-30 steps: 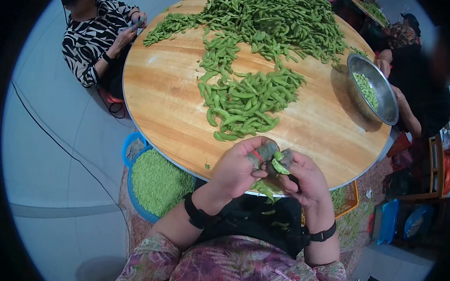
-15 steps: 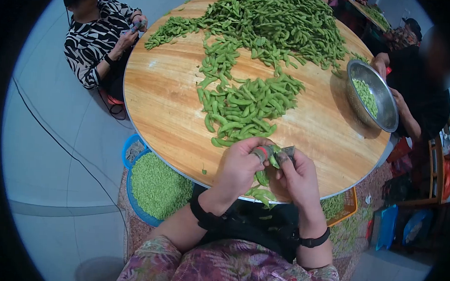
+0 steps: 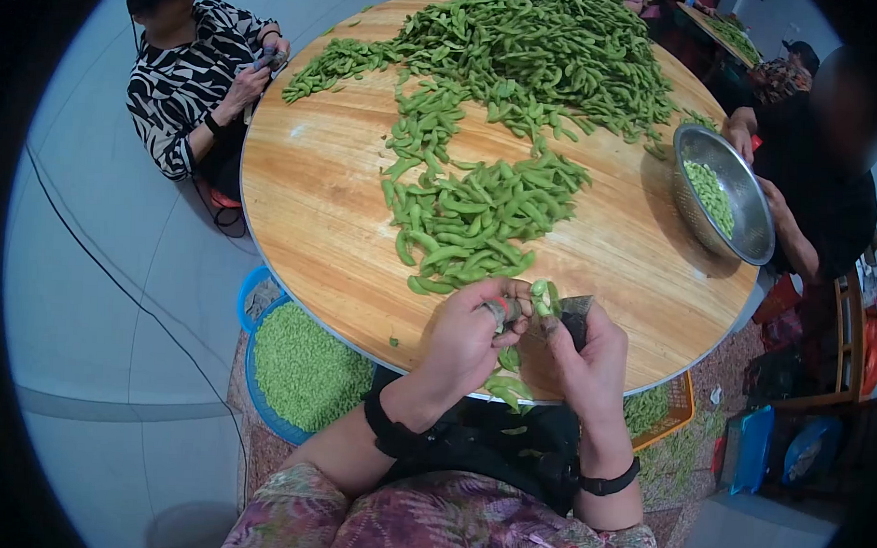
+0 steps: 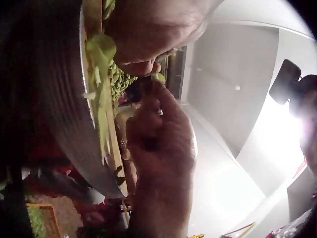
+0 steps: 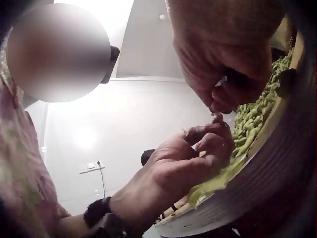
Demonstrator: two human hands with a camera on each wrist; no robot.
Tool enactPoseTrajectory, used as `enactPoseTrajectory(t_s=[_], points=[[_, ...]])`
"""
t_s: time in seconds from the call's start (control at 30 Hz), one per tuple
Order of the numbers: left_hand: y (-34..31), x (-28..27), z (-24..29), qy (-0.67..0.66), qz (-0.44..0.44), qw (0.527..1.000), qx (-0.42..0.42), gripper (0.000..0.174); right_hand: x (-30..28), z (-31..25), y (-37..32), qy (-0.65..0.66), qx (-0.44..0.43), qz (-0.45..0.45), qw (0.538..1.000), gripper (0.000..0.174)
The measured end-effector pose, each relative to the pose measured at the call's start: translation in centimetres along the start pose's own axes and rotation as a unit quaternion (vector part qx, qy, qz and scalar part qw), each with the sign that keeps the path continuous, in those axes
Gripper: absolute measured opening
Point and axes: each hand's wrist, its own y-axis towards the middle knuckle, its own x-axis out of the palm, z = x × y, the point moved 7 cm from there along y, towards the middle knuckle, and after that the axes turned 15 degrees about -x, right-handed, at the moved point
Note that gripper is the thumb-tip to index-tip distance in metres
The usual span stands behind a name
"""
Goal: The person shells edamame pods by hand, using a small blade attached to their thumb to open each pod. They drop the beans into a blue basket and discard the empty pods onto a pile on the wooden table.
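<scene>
Where curled left fingers (image 3: 468,335) meet curled right fingers (image 3: 591,361), both pinch a pod (image 3: 544,297) — between their tips.

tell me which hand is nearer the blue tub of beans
The left hand. It is above and to the right of the blue tub in the head view; the right hand is farther off, past the left.

A hand could slide over the bare wood along the left edge of the tabletop (image 3: 316,192), or between the middle pile (image 3: 489,213) and the metal bowl (image 3: 750,212). A big heap of green pods (image 3: 552,56) blocks the far edge, and the bowl stands in the way at the right edge. Loose pods (image 3: 507,385) lie at the near edge.
</scene>
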Motion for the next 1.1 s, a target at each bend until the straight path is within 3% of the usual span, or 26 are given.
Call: enactPoseTrajectory(t_s=[0.03,0.13,0.2,0.3,0.43,0.5,0.67,0.73,0.87,0.93,1.0,1.1], points=[[-0.3,0.3,0.2,0.001,-0.001,1.0,0.0,0.028,-0.4,-0.5,0.2,-0.052,-0.047,0.013,0.997,0.01],[-0.9,0.8,0.0,-0.063,-0.015,0.997,-0.04,0.027,-0.2,-1.7,0.1,-0.092,-0.066,0.01,0.994,0.009],[-0.7,0.4,0.4,0.017,-0.005,1.0,-0.001,0.019,0.1,-2.2,-0.1,-0.09,-0.065,-0.009,0.994,0.01],[-0.3,0.3,0.7,0.081,-0.05,0.995,0.009,0.02,0.3,-2.4,-0.3,-0.086,-0.059,-0.043,0.994,0.01],[-0.7,0.3,1.4,0.161,-0.048,0.986,-0.009,0.017,0.3,-2.1,-0.5,-0.054,-0.045,-0.078,0.994,0.01],[-1.0,0.2,2.1,0.316,-0.006,0.947,0.065,0.013,0.5,-2.2,-0.6,-0.056,-0.041,-0.085,0.994,0.011],[-1.7,-0.2,1.7,0.234,0.001,0.972,-0.004,0.015,1.0,-1.6,-0.8,0.028,-0.011,-0.083,0.996,0.011],[-2.0,-0.3,1.1,0.176,0.001,0.984,-0.041,0.018,1.3,-0.4,-1.3,0.121,0.092,-0.101,0.983,0.011],[-2.3,-0.1,1.3,0.136,0.002,0.991,-0.017,0.018,2.0,-0.8,-1.3,0.149,0.067,-0.087,0.983,0.009],[-2.2,-0.6,1.1,0.135,0.013,0.991,-0.022,0.017,2.1,-1.6,-1.2,0.066,0.018,-0.108,0.992,0.009],[-2.1,-0.8,1.3,0.206,0.017,0.978,0.025,0.01,2.4,-1.8,-1.3,0.06,0.013,-0.11,0.992,0.009],[-2.2,-0.5,1.8,0.271,0.048,0.96,0.046,0.014,2.7,-1.6,-1.4,0.035,-0.012,-0.117,0.992,0.009]])
